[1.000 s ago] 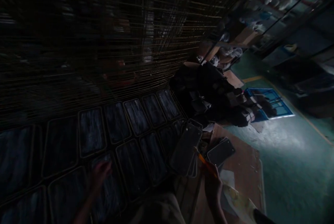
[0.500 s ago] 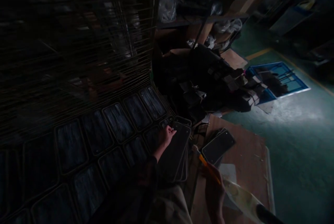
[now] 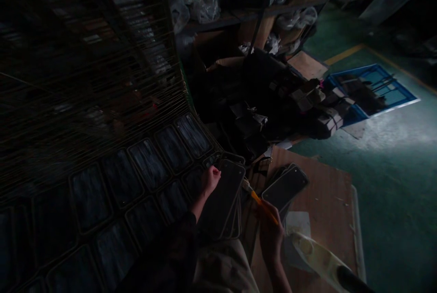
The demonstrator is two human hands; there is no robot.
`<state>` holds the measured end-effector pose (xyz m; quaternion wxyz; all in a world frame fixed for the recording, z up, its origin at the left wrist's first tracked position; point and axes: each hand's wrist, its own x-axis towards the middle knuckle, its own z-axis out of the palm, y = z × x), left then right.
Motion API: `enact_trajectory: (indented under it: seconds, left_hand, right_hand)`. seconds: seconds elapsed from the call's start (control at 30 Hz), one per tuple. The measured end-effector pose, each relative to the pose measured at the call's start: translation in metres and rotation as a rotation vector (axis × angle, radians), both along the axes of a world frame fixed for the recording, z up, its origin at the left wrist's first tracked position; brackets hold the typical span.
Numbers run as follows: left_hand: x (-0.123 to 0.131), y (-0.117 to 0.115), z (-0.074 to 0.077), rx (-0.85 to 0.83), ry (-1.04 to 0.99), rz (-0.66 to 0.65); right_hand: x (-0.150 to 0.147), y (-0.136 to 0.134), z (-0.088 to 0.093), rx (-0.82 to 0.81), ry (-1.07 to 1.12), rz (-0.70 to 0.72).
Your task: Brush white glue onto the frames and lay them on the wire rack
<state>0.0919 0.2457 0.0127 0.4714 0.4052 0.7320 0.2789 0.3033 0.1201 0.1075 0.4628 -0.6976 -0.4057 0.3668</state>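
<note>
My left hand is closed, its fingers curled over the upper left edge of a stack of dark rectangular plates. Whether anything small is pinched in it, I cannot make out. The top plate has rounded corners and small holes or studs near its end. My right hand grips a brush by its orange handle. Its pale bristles point up and left, just right of the stack. Beyond the brush, more dark plates lie fanned on a wooden board.
Rows of dark, streaked plates lie at the left beside a wire mesh wall. A pale, elongated container with a dark end is at the lower right. A blue crate and dark bundles stand farther off.
The view has shifted slightly. My right hand has brought the brush a little up and left, nearer the stack. My left fingers look more curled and have drawn back left.
</note>
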Motion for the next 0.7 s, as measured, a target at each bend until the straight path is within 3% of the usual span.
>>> enact_trajectory:
  seconds: [0.17,0.27,0.5,0.7]
  left_hand:
    - [-0.014,-0.037,0.018,-0.026,-0.490,0.298]
    - [-0.030,-0.073,0.025,-0.092,-0.600,0.406]
    - [-0.063,-0.164,0.035,-0.251,-0.610,0.349]
    - [-0.078,-0.226,0.029,-0.336,-0.532,0.326]
  right_hand:
    - [-0.010,0.005,0.003,-0.006,0.015,0.044]
    - [-0.014,0.003,0.003,-0.013,0.022,0.062]
    - [-0.032,-0.004,0.015,0.012,0.009,0.063]
    - [-0.044,-0.017,0.013,0.014,0.005,0.081]
